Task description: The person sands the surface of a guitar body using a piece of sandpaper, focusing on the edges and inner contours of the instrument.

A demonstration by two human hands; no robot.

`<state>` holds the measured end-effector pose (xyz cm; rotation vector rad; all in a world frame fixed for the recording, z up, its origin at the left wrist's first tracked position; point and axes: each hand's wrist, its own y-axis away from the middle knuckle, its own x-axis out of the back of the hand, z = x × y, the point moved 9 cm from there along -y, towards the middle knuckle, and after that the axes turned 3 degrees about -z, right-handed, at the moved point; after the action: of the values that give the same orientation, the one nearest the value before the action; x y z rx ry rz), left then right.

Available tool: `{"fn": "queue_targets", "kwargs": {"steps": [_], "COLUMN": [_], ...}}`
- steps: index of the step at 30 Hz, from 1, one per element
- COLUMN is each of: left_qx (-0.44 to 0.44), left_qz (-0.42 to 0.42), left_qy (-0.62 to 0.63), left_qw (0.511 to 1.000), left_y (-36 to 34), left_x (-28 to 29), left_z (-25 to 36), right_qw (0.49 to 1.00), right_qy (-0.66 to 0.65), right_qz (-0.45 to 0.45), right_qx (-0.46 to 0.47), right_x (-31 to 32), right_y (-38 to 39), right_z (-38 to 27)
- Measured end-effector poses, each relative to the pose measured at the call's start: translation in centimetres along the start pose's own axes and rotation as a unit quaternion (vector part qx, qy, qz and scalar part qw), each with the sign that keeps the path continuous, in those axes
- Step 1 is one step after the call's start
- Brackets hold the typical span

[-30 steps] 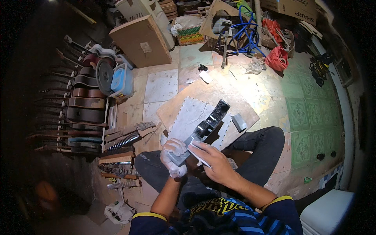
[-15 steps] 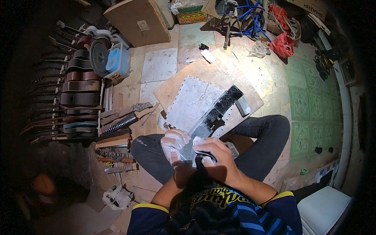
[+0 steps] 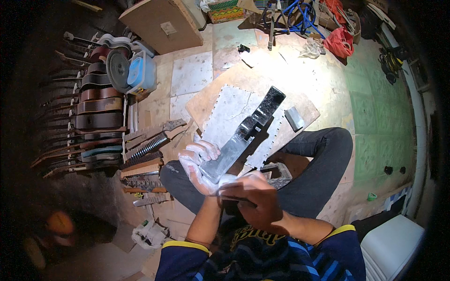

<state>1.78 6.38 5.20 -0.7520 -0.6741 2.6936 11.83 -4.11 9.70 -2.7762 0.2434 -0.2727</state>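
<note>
The left hand (image 3: pixel 197 161) grips the long, flat grey-and-black block (image 3: pixel 227 158), pointing far right; the right hand (image 3: pixel 255 196) curls by its near end, hold unclear.

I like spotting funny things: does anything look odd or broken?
Yes: the pale mat on the board has a wiggly, crack-like line near its far edge, so it may be damaged. The left hand looks odd, whitened as if powdered.
</note>
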Motion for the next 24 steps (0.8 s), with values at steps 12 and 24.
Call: {"fn": "queue_targets", "kwargs": {"steps": [12, 24], "left_qx": [0.01, 0.014], "left_qz": [-0.009, -0.016], "left_qy": [-0.005, -0.011], "left_qw": [1.0, 1.0], "left_y": [0.5, 1.0], "left_x": [-0.6, -1.3], "left_z": [-0.1, -0.1], "right_qw": [0.999, 0.998], "right_qy": [0.033, 0.032], "right_qz": [0.027, 0.022], "right_qx": [0.002, 0.044], "right_x": [0.5, 0.3], "right_y": [-1.3, -0.6], "right_z": [0.0, 0.5]}}
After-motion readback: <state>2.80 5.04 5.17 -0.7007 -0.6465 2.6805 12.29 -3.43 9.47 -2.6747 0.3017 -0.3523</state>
